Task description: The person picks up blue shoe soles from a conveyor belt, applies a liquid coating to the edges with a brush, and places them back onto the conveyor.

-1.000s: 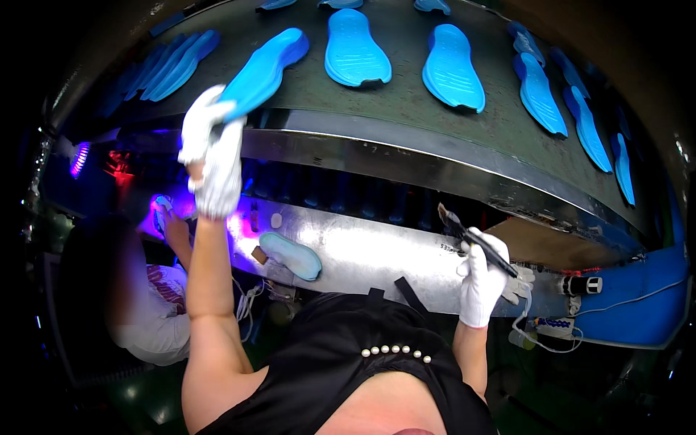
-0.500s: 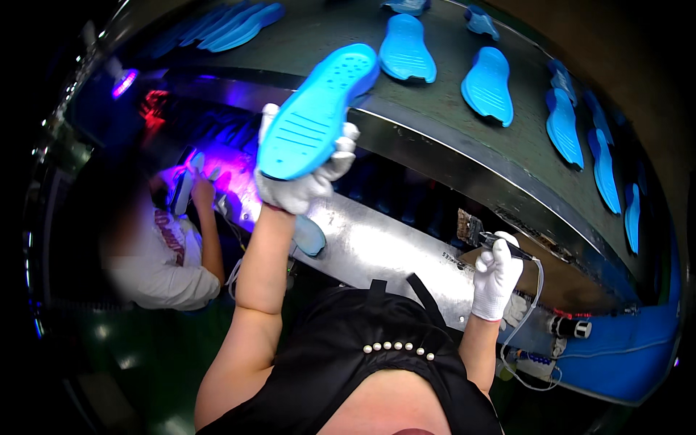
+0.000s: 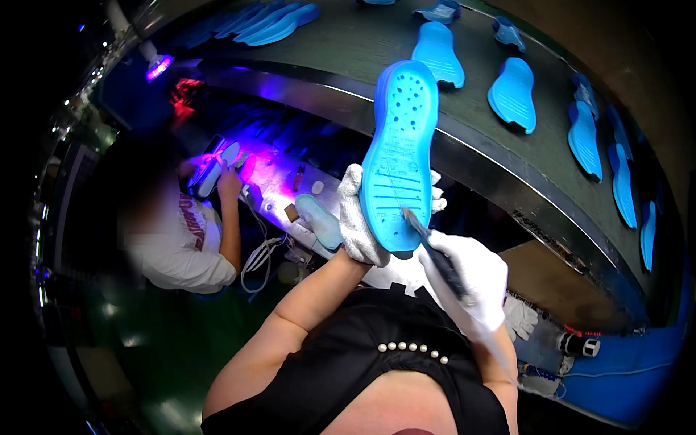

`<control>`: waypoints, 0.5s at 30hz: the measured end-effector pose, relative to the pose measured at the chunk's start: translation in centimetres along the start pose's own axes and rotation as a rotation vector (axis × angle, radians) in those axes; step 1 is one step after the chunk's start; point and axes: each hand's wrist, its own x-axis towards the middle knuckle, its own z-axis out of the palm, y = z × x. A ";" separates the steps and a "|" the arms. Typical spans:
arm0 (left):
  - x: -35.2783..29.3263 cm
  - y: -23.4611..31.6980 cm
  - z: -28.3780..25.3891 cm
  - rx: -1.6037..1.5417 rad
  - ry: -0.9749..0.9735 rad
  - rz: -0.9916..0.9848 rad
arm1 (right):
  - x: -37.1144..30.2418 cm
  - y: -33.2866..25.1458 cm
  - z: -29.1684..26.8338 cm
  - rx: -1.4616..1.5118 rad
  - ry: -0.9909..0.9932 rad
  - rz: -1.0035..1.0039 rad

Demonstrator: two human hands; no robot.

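My left hand (image 3: 357,223), in a white knit glove, holds a light blue shoe sole (image 3: 401,159) from beneath, thumb along one edge and fingertips past the other. Small holes dot the sole's far end, and thin grooves cross its nearer half. My right hand (image 3: 473,279), gloved too, is closed round the black handle of a brush (image 3: 439,262) with a pale tube running from it. The brush's tip lies over the sole's near end; whether it touches I cannot tell. Left of my left hand, a pale insole-shaped piece (image 3: 319,221) lies on the metal bench.
Several blue soles (image 3: 512,94) lie on the dark green conveyor (image 3: 471,119) beyond its metal edge. To the left, a co-worker's arm (image 3: 229,217) is under purple light from a lamp (image 3: 158,67). A loose white glove (image 3: 520,317) lies right of my right hand.
My left hand has brought the sole right and nearer, turning it more upright. My right hand has moved left with the brush, whose tip now lies over the sole.
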 end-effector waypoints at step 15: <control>-2.3 -2.7 0.9 -0.151 0.029 -0.174 | 2.3 0.9 1.4 0.053 0.278 -0.112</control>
